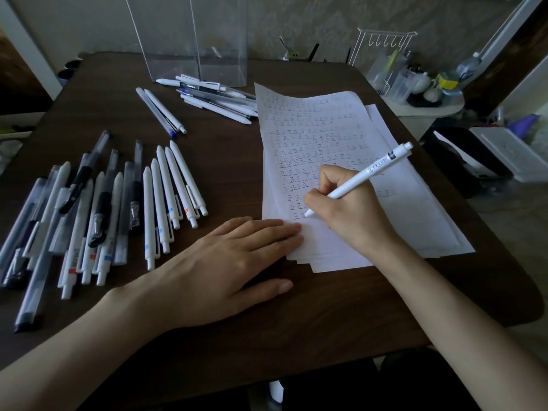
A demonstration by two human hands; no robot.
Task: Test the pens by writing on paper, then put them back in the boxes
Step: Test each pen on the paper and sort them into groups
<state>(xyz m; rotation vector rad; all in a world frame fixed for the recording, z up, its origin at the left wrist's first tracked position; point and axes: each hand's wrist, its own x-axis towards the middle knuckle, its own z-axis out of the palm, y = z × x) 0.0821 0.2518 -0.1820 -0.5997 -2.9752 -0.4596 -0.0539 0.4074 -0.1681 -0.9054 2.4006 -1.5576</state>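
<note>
Dark wood-grain surface [225, 161], carrying all task items. Far left: mixed heap of pens [89, 209], white click types and grey translucent capped types, laid roughly parallel and near the left hand; judged to be a sorting pile, though whether tested or awaiting test could not be told. Behind it, a pair of white pens [161, 112] set apart on bare wood. Further back, clear plastic boxes [189, 40] stood upright at the far edge, apparently nearly empty, with a second cluster of pens [219, 99] lying just in front, probably staged for return.

Left hand [234, 262] lay flat and fully open, palm down, grasping nothing; fingertips pressed onto the lower left corner of the paper stack [400, 221]. Purpose, as judged: anchoring the loose sheets against drag from the writing stroke.

Top sheet filled with rows of one repeated character, ending just beside the pen tip; lower part left blank.

Right hand [344, 203] closed in a writing grip around a white click pen [364, 176], barrel slanted up and to the right, tip touching the sheet at the last row. Heel of the hand rested on the paper for stroke control. Test step judged in progress; boxing not yet done for this pen.
</note>
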